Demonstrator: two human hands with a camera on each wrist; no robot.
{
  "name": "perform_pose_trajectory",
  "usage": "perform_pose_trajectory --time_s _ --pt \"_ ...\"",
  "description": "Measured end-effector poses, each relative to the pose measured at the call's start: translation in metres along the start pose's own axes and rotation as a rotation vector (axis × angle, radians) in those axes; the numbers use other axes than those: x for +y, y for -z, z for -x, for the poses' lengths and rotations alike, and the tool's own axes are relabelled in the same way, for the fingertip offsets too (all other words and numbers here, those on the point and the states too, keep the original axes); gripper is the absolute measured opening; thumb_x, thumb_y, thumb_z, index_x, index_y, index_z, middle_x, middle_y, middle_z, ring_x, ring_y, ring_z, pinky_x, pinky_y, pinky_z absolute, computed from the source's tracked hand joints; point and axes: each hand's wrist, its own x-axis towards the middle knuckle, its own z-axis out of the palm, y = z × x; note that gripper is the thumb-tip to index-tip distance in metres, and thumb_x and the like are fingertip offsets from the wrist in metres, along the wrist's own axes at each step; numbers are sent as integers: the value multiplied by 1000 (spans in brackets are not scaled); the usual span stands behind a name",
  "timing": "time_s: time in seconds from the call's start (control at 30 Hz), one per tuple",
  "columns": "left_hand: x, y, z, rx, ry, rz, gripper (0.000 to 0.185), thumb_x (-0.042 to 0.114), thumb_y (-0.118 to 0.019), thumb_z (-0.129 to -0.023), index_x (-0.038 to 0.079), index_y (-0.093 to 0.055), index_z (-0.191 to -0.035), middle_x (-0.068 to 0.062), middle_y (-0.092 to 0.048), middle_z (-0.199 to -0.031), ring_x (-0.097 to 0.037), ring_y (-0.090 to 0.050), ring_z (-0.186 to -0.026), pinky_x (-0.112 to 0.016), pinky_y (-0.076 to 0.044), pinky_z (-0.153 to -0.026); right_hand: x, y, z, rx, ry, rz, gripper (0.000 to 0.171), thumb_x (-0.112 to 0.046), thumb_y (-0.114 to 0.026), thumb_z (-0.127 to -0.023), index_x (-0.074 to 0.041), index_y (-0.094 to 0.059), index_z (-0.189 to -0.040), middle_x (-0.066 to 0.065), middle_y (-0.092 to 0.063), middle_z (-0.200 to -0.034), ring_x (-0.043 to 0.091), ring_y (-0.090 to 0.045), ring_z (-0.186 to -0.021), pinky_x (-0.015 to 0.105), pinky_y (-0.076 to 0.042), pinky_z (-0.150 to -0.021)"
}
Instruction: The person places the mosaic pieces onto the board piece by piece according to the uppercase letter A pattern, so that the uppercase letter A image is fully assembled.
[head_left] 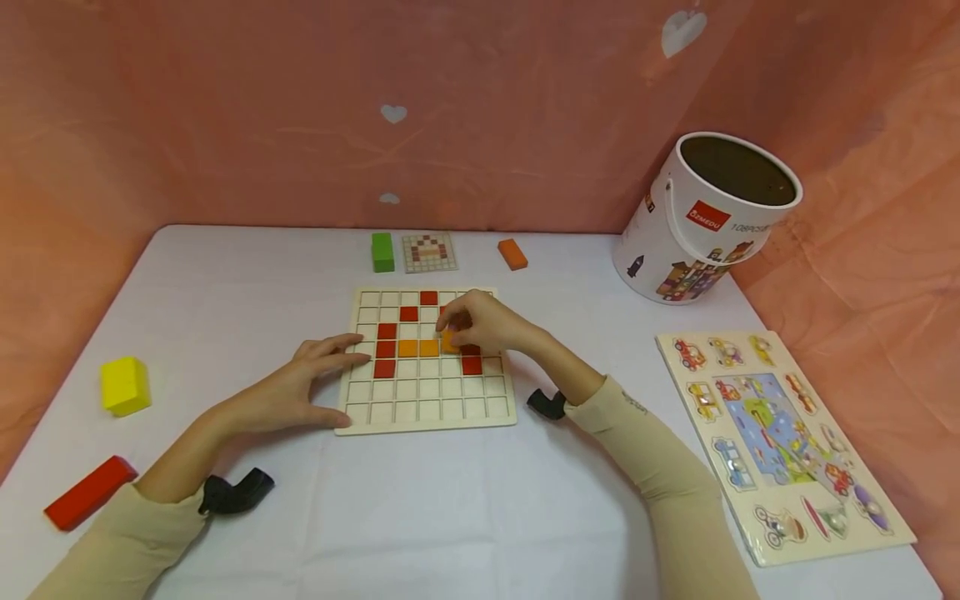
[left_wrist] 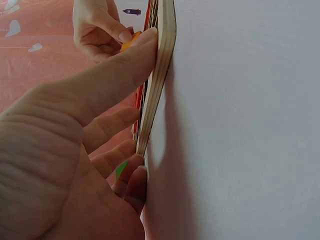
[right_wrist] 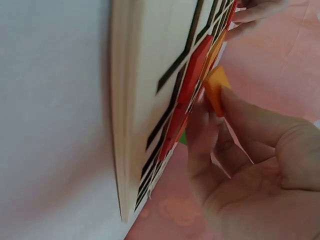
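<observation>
A wooden grid board lies on the table with red and orange square tiles set in several of its cells. Between thumb and fingers my right hand pinches an orange tile, close over the board beside two orange tiles in one row. Red tiles stand in a column on the left, and the right hand hides part of the matching right side. My left hand rests along the board's left edge, fingers extended, with the thumb at the near corner.
Behind the board lie a green block, a small pattern card and an orange block. A white bucket and a wooden picture puzzle stand right. Yellow and red blocks lie left.
</observation>
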Motion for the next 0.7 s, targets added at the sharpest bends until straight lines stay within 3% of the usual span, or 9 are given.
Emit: perform_pose_trajectory --time_s 0.27,0.5,0.7 --pt "3 1 0 -4 -2 -6 82 35 -88 -75 6 -52 -144 -14 -26 -159 -38 -22 -138 -66 -27 -104 1 -3 -1 14 -23 72 11 7 -72 -86 1 -74 -95 9 -68 -92 19 -58 -86 25 -49 -78" --pt "3 3 0 -13 3 -17 82 38 -85 -78 5 -51 -145 -15 -26 -160 -38 -23 -139 -66 -28 -104 0 -2 2 20 -14 176 15 0 -73 -88 -1 -76 -103 8 -69 -96 19 -58 -87 26 -48 -79" --pt "11 13 -2 2 17 -67 75 38 -79 -85 5 -49 -146 -17 -26 -159 -41 -23 -141 -66 -27 -106 -5 5 19 171 1 201 21 -4 -70 -92 0 -73 -112 9 -69 -102 22 -60 -90 32 -49 -80"
